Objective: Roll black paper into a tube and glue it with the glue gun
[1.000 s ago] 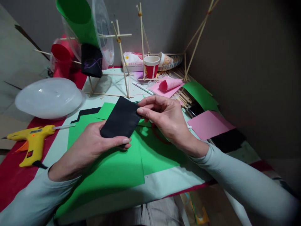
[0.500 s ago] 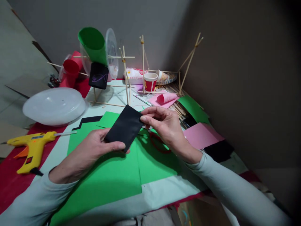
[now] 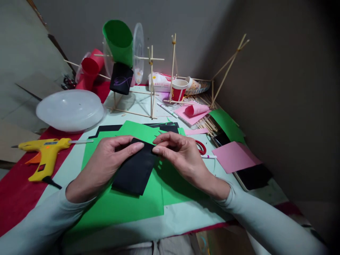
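Your left hand is holding the black paper piece over the green sheets, thumb lying on top, fingers going underneath, probably for steadying. Your right hand is pinching its upper right corner, thumb against fingertips, likely for fine control of that edge. 2 hands are gripping 1 end, so the near end is staying uncovered; can't tell if it's touching the green sheets. Glue gun is lying left of the green sheets, seemingly parked within reach. Pink sheet is lying right of them, leaving the middle for handwork.
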Available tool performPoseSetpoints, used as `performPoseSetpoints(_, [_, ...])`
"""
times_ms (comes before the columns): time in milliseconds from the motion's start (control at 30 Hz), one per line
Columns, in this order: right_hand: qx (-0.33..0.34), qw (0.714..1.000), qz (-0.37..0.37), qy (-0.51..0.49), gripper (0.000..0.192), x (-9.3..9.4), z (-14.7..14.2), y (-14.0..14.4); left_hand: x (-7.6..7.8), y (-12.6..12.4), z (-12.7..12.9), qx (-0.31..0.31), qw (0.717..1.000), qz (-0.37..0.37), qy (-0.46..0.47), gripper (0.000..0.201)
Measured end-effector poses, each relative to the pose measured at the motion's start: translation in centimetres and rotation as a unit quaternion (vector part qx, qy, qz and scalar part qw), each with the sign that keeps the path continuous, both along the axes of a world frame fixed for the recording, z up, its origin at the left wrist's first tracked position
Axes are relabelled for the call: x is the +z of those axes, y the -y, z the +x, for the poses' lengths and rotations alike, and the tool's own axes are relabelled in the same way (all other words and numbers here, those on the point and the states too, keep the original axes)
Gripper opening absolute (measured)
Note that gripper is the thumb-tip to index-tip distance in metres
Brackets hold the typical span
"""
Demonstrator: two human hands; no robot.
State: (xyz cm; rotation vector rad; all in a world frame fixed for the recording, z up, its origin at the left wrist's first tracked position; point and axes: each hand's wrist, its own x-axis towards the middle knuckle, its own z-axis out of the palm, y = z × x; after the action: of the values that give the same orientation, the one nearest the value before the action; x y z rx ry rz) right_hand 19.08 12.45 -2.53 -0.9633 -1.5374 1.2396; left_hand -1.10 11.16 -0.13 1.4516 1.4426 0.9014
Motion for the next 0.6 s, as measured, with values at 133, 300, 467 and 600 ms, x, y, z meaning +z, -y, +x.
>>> performPoseSetpoints(133, [-0.006,1.000,0.014,-0.009,0.022,-0.3,0.0,0.1,-0.1,-0.1,0.1,-0.010,1.000,0.015,-0.021,0.043])
performPoseSetpoints(300, [0.007,1.000,0.020,0.001,0.027,-0.1,0.2,0.0,0.1,-0.1,0.2,-0.002,1.000,-0.001,-0.017,0.037])
performPoseSetpoints(467, [0.108,0.976,0.076,0.174,0.033,3.3,3.1,-1.1,-0.1,-0.3,-0.4,0.048,0.999,-0.023,0.010,0.035])
performPoseSetpoints(600, [0.029,0.870,0.159,0.466,0.028,4.4,6.5,-1.1,-0.5,-0.4,-0.7,0.073,0.986,-0.091,0.122,0.036])
